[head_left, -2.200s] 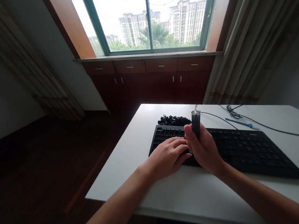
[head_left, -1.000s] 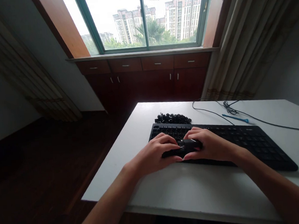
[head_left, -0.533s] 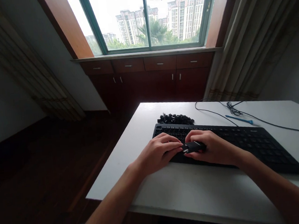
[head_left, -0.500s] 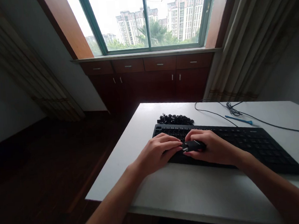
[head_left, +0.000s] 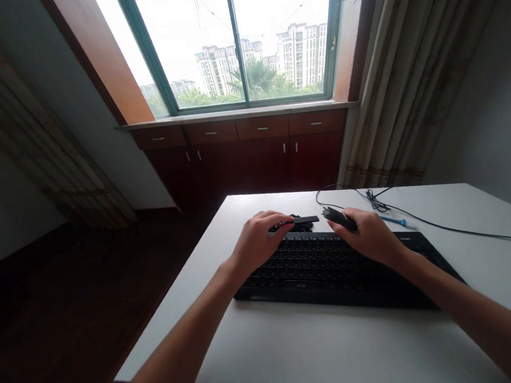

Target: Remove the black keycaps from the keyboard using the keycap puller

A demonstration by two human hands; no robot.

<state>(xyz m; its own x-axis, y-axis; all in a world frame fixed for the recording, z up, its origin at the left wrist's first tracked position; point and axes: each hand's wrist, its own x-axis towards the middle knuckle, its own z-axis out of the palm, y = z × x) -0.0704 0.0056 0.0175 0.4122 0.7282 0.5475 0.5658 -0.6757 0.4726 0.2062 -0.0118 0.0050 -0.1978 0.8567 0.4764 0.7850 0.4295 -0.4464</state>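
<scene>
My left hand (head_left: 262, 235) is closed, pinching one end of a long black space bar keycap (head_left: 307, 219) above the keyboard's back edge. My right hand (head_left: 370, 232) grips a black keycap puller (head_left: 341, 219), its metal tip pointing left toward the keycap's free end, with a small gap between them. Below both hands lies the black keyboard (head_left: 297, 262), its left and middle part showing bare key sockets. A long slot shows in its front row. Behind it, a pile of loose black keycaps (head_left: 304, 228) is partly hidden by my left hand and the space bar.
The white table (head_left: 287, 344) carries everything. Behind the keyboard on the right lie a blue brush-like stick (head_left: 394, 221) and a black cable (head_left: 446, 225) with a tangled bundle. A red-brown cabinet (head_left: 239, 163) stands beyond, under the window.
Both hands have risen off the keyboard's front row, moved toward its back and drawn apart. The space bar is now clear of the keyboard in my left hand. The view has shifted.
</scene>
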